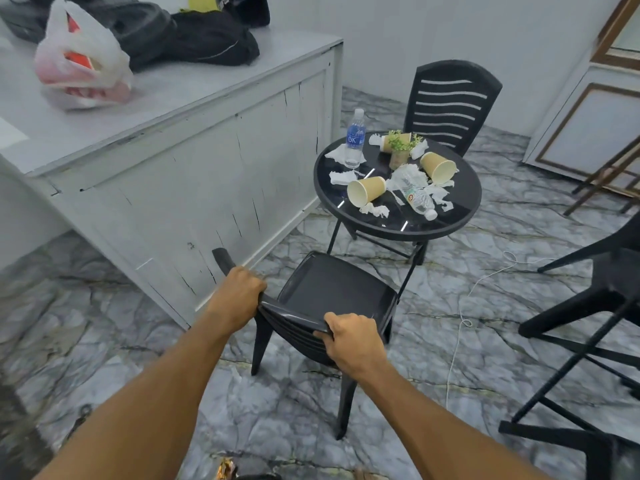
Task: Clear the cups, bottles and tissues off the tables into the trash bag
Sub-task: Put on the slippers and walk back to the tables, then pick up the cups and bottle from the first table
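A round black table (460,216) holds an upright water bottle (354,138), a crushed bottle lying on its side (417,197), a tan paper cup on its side (365,190), a second cup (438,167), a third cup (394,140) behind a small potted plant (400,150), and several crumpled tissues (341,176). In front of the table stands a black plastic chair (332,289). My left hand (239,294) and my right hand (353,339) both grip the top of its backrest. No trash bag is clearly in view.
A grey counter (180,109) on the left carries a white plastic bag (81,60) and black backpacks (194,39). A second black chair (450,102) stands behind the table, more black chairs (595,306) at right. A white cord (460,323) lies on the marble floor.
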Demonstrator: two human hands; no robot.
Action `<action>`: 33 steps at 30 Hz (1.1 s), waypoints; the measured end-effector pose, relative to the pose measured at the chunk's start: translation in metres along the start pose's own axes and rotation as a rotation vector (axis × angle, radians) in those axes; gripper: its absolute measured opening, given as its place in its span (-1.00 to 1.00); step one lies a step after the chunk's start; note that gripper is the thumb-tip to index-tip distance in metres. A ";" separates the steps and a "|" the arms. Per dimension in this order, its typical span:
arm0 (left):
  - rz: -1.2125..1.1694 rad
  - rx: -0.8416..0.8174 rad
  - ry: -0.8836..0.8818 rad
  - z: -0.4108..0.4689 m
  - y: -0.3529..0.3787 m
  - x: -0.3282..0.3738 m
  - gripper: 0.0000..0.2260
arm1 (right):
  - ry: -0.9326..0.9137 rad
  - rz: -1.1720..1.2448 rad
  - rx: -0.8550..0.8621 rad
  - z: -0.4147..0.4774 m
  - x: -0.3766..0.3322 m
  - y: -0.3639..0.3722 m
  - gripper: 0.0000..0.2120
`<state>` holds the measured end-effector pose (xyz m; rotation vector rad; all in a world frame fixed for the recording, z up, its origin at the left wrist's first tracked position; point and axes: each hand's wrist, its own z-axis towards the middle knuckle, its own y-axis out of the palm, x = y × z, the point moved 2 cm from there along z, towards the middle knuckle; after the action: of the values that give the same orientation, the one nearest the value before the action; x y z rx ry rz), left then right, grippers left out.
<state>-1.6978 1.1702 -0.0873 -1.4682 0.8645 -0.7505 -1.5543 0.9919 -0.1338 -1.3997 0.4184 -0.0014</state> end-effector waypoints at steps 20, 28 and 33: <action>-0.447 -0.504 -0.176 0.034 -0.081 0.076 -0.25 | 0.175 0.450 -0.322 0.001 0.042 -0.085 -0.38; -0.373 -0.228 -0.175 0.091 -0.077 0.156 -0.52 | 0.385 0.430 -0.198 -0.015 0.164 -0.146 -0.80; -0.421 -0.130 -0.215 0.152 -0.079 0.194 -0.70 | 0.398 0.423 -0.190 0.002 0.239 -0.162 -0.86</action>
<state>-1.4617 1.0829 -0.0276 -1.8392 0.4493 -0.8345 -1.2930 0.9055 -0.0471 -1.4745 1.0634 0.1090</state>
